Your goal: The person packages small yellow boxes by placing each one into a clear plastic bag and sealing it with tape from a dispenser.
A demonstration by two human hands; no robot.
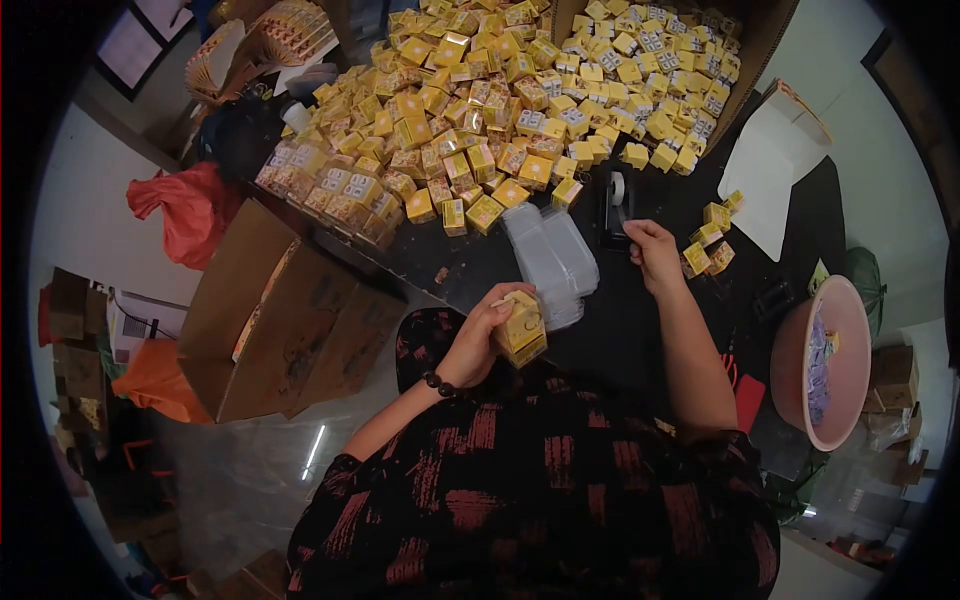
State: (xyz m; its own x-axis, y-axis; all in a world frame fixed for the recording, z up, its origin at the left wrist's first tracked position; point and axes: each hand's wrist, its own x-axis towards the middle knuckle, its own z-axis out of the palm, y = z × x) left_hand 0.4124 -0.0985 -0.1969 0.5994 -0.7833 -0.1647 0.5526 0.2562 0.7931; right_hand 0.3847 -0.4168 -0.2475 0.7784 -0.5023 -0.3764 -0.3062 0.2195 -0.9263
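My left hand (482,335) is wrapped round a yellow box (522,328), held low in front of my chest. To its right, my right hand (650,248) is closed at the front end of a black tape dispenser (606,215) with a roll of clear tape; its fingertips are pinched, and any tape between them is too small to make out. Between the hands lies a stack of clear plastic sleeves (555,260) on the black table (620,345). Just beyond are many small yellow boxes (450,110) in a large heap.
An open cardboard box (235,320) stands at the left. At the right are a pink basin (850,360) with purple packets, a few yellow boxes (708,240) and a white card sheet (775,165). A red item (748,402) lies near my right elbow.
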